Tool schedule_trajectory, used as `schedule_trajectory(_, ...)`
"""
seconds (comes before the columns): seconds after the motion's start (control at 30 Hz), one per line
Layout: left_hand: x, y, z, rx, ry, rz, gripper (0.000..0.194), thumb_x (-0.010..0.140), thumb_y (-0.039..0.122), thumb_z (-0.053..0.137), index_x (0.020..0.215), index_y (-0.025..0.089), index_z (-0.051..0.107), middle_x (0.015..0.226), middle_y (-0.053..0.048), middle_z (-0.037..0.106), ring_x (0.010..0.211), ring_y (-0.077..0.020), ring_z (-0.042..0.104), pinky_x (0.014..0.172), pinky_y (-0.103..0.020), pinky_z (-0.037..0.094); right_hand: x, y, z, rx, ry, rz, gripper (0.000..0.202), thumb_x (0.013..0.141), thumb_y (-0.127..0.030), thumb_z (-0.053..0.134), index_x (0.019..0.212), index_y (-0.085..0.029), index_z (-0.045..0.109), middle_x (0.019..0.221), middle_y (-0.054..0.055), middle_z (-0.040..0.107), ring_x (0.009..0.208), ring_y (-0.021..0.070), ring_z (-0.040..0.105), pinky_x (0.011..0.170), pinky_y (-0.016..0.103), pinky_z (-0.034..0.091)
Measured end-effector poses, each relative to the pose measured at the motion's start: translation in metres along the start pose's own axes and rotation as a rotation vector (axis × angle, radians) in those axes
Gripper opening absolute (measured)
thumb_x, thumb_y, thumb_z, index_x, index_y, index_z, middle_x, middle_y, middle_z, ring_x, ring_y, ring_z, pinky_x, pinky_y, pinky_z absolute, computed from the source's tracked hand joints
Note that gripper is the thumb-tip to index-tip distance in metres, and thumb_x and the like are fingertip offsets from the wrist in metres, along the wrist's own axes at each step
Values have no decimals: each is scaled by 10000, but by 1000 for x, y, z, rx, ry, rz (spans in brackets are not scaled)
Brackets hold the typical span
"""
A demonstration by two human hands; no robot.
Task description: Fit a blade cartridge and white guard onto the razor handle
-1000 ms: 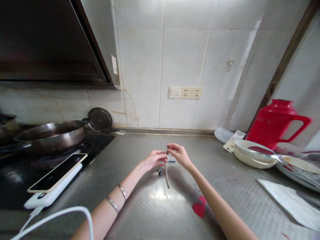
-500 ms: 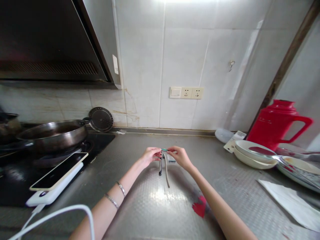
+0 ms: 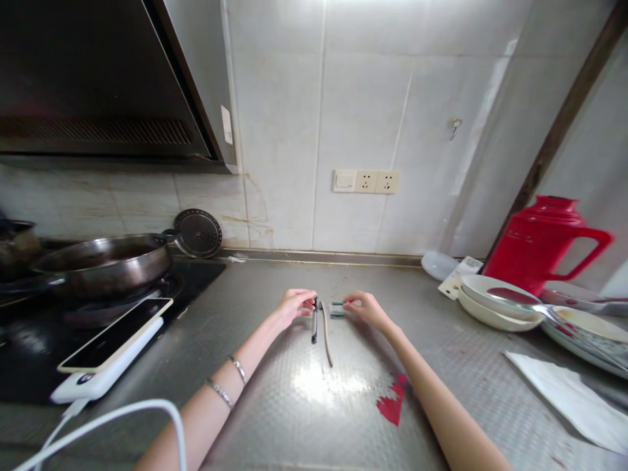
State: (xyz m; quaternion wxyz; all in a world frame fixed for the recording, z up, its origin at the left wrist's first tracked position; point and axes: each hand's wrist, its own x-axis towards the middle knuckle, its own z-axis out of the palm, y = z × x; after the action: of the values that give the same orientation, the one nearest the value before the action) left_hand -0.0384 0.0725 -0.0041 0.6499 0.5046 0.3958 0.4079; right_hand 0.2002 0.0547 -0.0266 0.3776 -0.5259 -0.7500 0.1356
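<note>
At the middle of the counter, my left hand point(image 3: 295, 307) is closed, its fingertips at the upper end of a slim black-and-silver item point(image 3: 314, 328). My right hand point(image 3: 366, 307) pinches one end of a short, thin dark-teal stick point(image 3: 337, 303), which points left. Just below it, a second small dark-teal piece point(image 3: 337, 315) lies on the counter. Between the hands a thin beige cord-like strip point(image 3: 328, 343) runs toward me. All these pieces are too small to identify exactly.
Left, a phone point(image 3: 118, 333) rests on a white power bank point(image 3: 108, 363) with a white cable, beside a steel pan point(image 3: 108, 261) on the stove. Right stand bowls point(image 3: 495, 317), a red thermos jug point(image 3: 537, 245) and a white paper point(image 3: 564, 396). A red heart-like patch point(image 3: 391, 405) marks the counter.
My right hand has moved right, away from my left hand, taking the teal stick that was between them. My left hand has stayed almost in place.
</note>
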Motion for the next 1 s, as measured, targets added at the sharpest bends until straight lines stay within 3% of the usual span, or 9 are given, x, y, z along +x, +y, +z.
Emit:
schedule_trajectory(0.2, 1, -2, 0, 19, -17, -3, 249, 693, 299, 675, 836, 97, 644, 668, -45, 630, 553, -100, 589, 490, -210, 485, 0, 8, 5, -12, -89, -38, 180, 731, -292, 563, 765, -165, 687, 861, 70, 658, 801, 172, 582, 767, 269, 417)
schedule_trajectory(0.47, -1, -1, 1, 57, -16, -4, 276, 668, 329, 685, 824, 107, 641, 668, -33, 624, 549, -96, 585, 491, -209, 476, 0, 11, 7, -25, -121, -51, 168, 731, -293, 577, 774, -175, 688, 860, 62, 638, 794, 163, 572, 763, 263, 419)
schedule_trajectory(0.63, -2, 1, 4, 195, -20, 19, 281, 680, 380, 646, 775, 119, 607, 608, 3, 575, 515, -91, 563, 472, -209, 456, 0, 9, 6, -14, -114, -71, 195, 727, -326, 589, 796, -180, 698, 892, 71, 637, 795, 166, 579, 757, 269, 426)
schedule_trajectory(0.73, -2, 3, 4, 439, 14, 18, 280, 725, 404, 569, 709, 125, 578, 524, 27, 514, 441, -84, 522, 417, -190, 388, 0, 7, 2, -27, -62, -56, 208, 739, -338, 575, 793, -179, 698, 889, 72, 636, 789, 166, 581, 759, 273, 428)
schedule_trajectory(0.83, -7, 5, 4, 860, 68, 72, 306, 727, 407, 535, 595, 132, 553, 458, 28, 473, 417, -92, 490, 423, -197, 335, 0, 4, -3, -45, 4, -45, 231, 766, -342, 537, 783, -172, 692, 857, 71, 635, 767, 163, 577, 750, 271, 427)
schedule_trajectory(0.9, -13, 6, 7, 1124, 94, 125, 343, 714, 426, 533, 531, 136, 544, 454, 7, 493, 476, -114, 518, 468, -208, 334, 0, 2, -5, -61, 22, -43, 245, 775, -339, 517, 778, -165, 690, 839, 72, 634, 752, 161, 572, 740, 267, 426)
schedule_trajectory(1.0, -23, 5, 17, 1344, 89, 117, 389, 714, 483, 515, 532, 144, 573, 511, -42, 565, 601, -170, 588, 532, -225, 361, -1, 0, -5, -93, 2, -29, 252, 776, -331, 504, 769, -159, 688, 827, 72, 636, 738, 160, 571, 734, 265, 424)
